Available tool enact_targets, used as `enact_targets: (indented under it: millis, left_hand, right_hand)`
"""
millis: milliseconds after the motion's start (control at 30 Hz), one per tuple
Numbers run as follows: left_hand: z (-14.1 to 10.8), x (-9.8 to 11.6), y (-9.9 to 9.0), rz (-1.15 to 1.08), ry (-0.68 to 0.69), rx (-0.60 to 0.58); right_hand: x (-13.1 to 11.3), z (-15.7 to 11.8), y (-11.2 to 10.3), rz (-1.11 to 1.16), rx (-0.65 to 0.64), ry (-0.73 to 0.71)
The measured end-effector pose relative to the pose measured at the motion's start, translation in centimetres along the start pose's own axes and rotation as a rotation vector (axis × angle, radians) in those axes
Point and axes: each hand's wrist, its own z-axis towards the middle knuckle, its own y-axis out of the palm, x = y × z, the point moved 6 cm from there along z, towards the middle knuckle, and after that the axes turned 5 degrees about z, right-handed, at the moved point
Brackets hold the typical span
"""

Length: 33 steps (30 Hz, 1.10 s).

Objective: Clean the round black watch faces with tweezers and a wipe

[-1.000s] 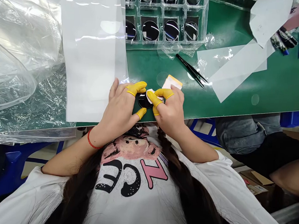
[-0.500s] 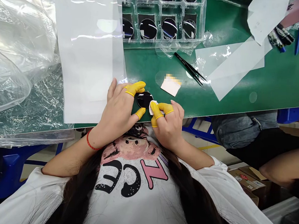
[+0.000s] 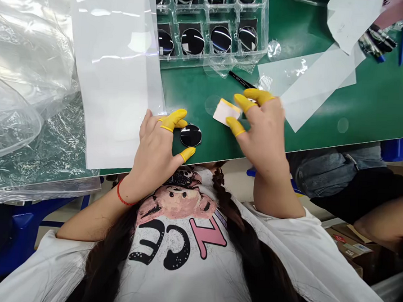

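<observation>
Beyond the hands [image 3: 153,159] [image 3: 264,138], a plastic lens tray [image 3: 206,59] sits.

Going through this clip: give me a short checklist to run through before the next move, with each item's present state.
Finger cots on both hands: ok, yellow cots show on each hand.
Left hand at the black lens: ok, two capped fingers flank it.
Lens face clean: cannot tell, glare and size hide it.
Right hand at the white pad: ok, its fingers are around the pad.
Pad gripped: cannot tell from this view.
Tweezers in plain view: not ok, the right hand covers part of them.
</observation>
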Motion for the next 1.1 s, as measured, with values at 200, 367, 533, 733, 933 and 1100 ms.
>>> enact_targets:
  millis: [200,367,533,733,933,1100]
  left_hand:
    - [-0.1,0.0,0.0,0.024,0.014,0.021]
    - [0.2,0.2,-0.2,0.04,-0.02,-0.033]
    - [0.1,0.0,-0.1,0.011,-0.031,-0.055]
    - [-0.3,-0.1,0.0,0.037,0.014,-0.057]
    - [-0.3,0.2,-0.1,0.049,0.051,-0.021]
    - [-0.2,0.4,-0.2,0.066,0.062,-0.008]
  right_hand:
    - [0.5,0.4,1.8,0.096,-0.064,0.038]
    - [-3.6,-0.9,0.4,0.204,0.073,0.018]
    - [-7.0,-1.3,0.6,0.403,0.149,-0.004]
    - [-7.7,-1.6,1.5,0.335,0.209,-0.004]
    - [-7.9,-1.4,1.5,0.239,0.225,-0.011]
    - [-7.5,-1.3,1.9,0.284,0.164,0.046]
